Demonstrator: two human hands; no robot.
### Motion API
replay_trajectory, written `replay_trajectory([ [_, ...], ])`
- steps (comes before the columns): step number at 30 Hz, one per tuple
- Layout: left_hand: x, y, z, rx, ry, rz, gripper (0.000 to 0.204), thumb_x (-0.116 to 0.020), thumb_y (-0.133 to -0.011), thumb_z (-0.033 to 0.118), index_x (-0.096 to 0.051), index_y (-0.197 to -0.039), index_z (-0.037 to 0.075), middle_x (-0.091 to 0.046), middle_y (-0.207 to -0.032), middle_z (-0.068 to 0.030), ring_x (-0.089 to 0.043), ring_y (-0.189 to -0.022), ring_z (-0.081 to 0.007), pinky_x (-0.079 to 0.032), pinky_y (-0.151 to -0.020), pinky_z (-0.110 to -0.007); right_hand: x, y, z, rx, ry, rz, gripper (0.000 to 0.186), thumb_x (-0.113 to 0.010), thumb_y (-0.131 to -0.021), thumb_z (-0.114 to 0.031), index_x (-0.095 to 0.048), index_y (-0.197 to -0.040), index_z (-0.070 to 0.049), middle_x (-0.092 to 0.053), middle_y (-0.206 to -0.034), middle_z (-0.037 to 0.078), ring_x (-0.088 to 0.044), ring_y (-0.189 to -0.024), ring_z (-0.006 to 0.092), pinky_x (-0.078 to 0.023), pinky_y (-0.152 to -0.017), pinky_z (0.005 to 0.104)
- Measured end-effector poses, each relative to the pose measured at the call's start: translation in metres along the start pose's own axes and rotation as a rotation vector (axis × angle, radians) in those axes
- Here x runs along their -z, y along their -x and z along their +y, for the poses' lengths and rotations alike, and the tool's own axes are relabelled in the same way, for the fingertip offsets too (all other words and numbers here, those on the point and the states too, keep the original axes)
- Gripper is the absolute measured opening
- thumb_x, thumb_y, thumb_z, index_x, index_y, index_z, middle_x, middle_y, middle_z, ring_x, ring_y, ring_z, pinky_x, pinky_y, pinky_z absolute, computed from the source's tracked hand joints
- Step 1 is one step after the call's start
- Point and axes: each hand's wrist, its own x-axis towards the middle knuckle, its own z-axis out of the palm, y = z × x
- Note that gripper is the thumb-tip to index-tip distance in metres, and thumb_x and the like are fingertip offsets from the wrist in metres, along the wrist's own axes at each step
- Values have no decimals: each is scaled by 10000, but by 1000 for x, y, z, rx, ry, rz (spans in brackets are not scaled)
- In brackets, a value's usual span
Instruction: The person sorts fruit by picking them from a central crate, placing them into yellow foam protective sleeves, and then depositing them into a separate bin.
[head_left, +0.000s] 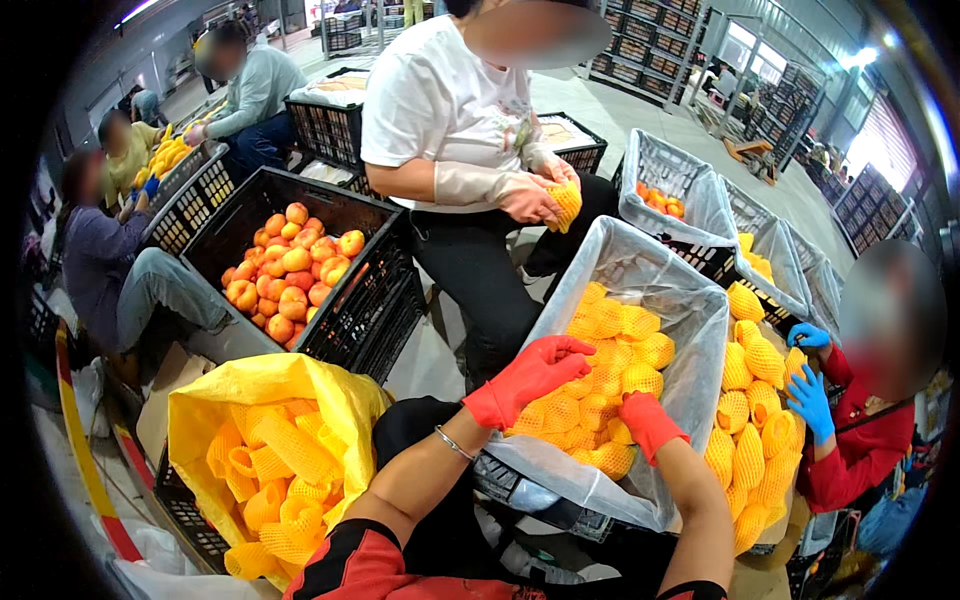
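Note:
My left hand, in a red glove with a bangle at the wrist, hovers with loosely bent, parted fingers over yellow foam-netted pieces in a plastic-lined crate. My right hand, also red-gloved, is down among those pieces at the crate's right side, fingers curled; whatever it grips is hidden. At lower left a yellow sack holds empty foam nets. Right of the lined crate lies a pile of more netted yellow pieces.
A crate of peaches stands at upper left. A co-worker holds a netted piece opposite me. A blue-gloved co-worker works at right, others at far left. Lined crates and stacked racks stand beyond.

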Motion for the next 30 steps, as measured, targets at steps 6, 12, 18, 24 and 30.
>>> replay_trajectory([
  [6,-2,0,-2,-7,-259,16,309,-620,-968,183,-649,-1217,2,-684,-1001,-67,-634,-916,-107,-512,-822,-262,11,29,-2,-10,54,-45,501,-734,-757,-214,-658,-1243,-120,-695,-1147,210,-657,-1084,379,-529,-908,428],
  [12,-16,0,1,-303,-656,2,497,-696,-927,195,-551,-1390,86,-563,-1333,-129,-577,-1171,-209,-487,-964,-335,44,34,-13,-516,-1193,626,667,-780,-774,-178,-530,-1373,-26,-628,-1312,155,-628,-1167,297,-508,-973,397],
  [18,-28,10,20,-560,-885,-71,692,-758,-865,295,-482,-1481,142,-324,-1576,-244,-327,-1458,-404,-288,-1177,-467,135,18,-80,-348,-2145,1102,593,-613,-987,-347,-437,-1468,-48,-568,-1388,101,-568,-1258,209,-466,-1044,368],
  [24,-36,12,24,-488,-757,-109,753,-794,-831,290,-465,-1475,80,-346,-1557,-232,-342,-1447,-399,-288,-1179,-464,146,30,-96,68,-2694,1191,604,-565,-1010,-438,-446,-1458,-51,-570,-1404,108,-585,-1254,240,-476,-1074,407],
  [30,-36,5,5,-501,-822,-140,791,-778,-831,297,-415,-1493,59,-376,-1548,-209,-359,-1444,-368,-303,-1180,-444,123,18,-95,-53,-2621,1320,609,-582,-1007,-426,-429,-1479,-72,-587,-1363,98,-586,-1235,234,-473,-1064,400],
])
